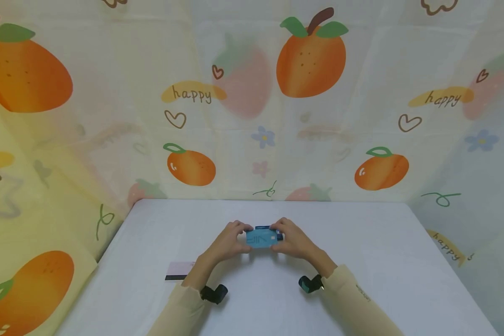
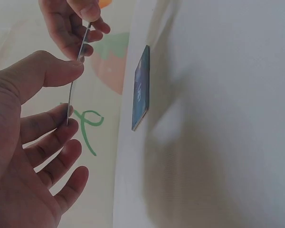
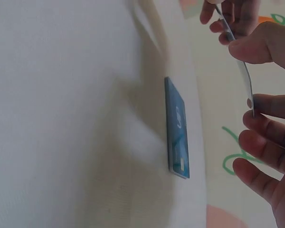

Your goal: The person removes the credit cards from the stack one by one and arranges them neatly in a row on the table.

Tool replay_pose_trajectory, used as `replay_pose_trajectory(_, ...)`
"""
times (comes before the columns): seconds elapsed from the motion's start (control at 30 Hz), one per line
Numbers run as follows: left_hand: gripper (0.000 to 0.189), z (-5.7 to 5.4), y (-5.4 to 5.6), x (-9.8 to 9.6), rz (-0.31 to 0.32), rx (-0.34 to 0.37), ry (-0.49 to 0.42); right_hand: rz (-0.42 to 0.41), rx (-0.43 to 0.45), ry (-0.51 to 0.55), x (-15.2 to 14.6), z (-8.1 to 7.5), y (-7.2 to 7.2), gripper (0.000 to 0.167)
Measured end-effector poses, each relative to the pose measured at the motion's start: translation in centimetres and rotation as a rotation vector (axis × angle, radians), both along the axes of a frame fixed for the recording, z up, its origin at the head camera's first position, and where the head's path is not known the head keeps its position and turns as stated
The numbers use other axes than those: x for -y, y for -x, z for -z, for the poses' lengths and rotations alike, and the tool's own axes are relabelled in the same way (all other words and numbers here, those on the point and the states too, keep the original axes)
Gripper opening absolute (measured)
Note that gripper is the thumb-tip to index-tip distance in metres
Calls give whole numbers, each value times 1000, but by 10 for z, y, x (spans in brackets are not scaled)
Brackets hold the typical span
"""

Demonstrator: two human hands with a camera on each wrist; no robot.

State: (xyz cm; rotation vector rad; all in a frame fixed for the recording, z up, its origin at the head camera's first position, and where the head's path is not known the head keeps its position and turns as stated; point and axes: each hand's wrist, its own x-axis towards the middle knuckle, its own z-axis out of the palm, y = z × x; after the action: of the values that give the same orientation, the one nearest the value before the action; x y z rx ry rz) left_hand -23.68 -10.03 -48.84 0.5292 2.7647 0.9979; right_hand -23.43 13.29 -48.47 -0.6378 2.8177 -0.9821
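A light blue plastic card [image 1: 260, 239], marked with lines and a small chip-like square, is held upright between both hands. My left hand [image 1: 228, 241] pinches its left end, thumb on one edge and fingertips on the opposite edge. At the right end, my right hand [image 1: 295, 239] pinches it the same way. Edge-on in the left wrist view, the card [image 2: 72, 92] looks like a thin line; in the right wrist view it bends slightly. Behind it a dark blue card stack [image 3: 177, 130] with white lettering lies flat on the table.
A pale pink card with a black stripe [image 1: 178, 269] lies on the white table [image 1: 260, 303], partly covered by the left forearm. A fruit-printed cloth [image 1: 252, 140] hangs along the table's back edge and sides. Each wrist wears a small black camera [image 1: 214, 294].
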Motion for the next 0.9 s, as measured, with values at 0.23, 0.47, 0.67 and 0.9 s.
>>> replay_pose_trajectory(0.23,51,1,-9,5,0,-12,-2,-28,-23,21,2,2,-8,52)
replay_pose_trajectory(0.47,51,3,-14,11,-3,-18,-13,-60,-83,8,6,4,-14,51)
replay_pose_trajectory(0.67,51,3,-19,16,-1,-13,-18,-58,-64,31,10,4,-19,50)
replay_pose_trajectory(0.9,51,3,-26,20,3,-17,-22,-64,-51,18,15,6,-24,49)
